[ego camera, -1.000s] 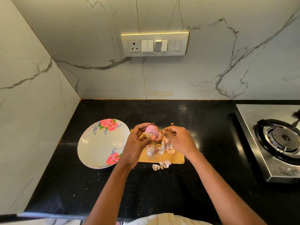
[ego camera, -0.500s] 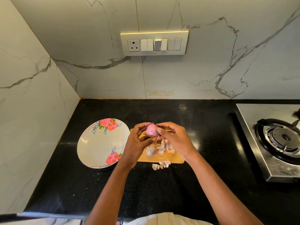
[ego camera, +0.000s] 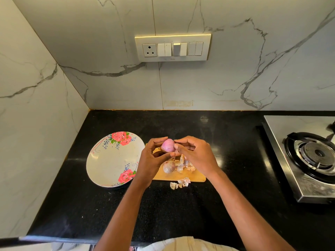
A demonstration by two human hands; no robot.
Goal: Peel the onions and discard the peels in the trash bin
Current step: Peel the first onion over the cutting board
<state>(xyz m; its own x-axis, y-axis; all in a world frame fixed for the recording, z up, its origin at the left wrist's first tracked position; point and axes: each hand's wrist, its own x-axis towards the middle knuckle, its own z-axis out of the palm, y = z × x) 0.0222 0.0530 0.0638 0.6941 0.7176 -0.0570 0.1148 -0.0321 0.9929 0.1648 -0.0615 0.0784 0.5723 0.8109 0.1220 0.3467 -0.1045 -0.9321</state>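
My left hand holds a small pink onion with thumb and curled fingers, above the far left corner of a wooden cutting board. My right hand pinches at the onion's right side, fingers curled. Another onion, still in its skin, lies on the board beside a heap of loose peels. More peels lie on the black counter just in front of the board. No trash bin is in view.
A floral plate sits left of the board, touching my left wrist's side. A steel gas stove stands at the right. Marble walls close off the back and left; a switch panel is on the back wall.
My right hand moved up from the board's peel heap to the onion's right side. The left hand kept the onion almost still.
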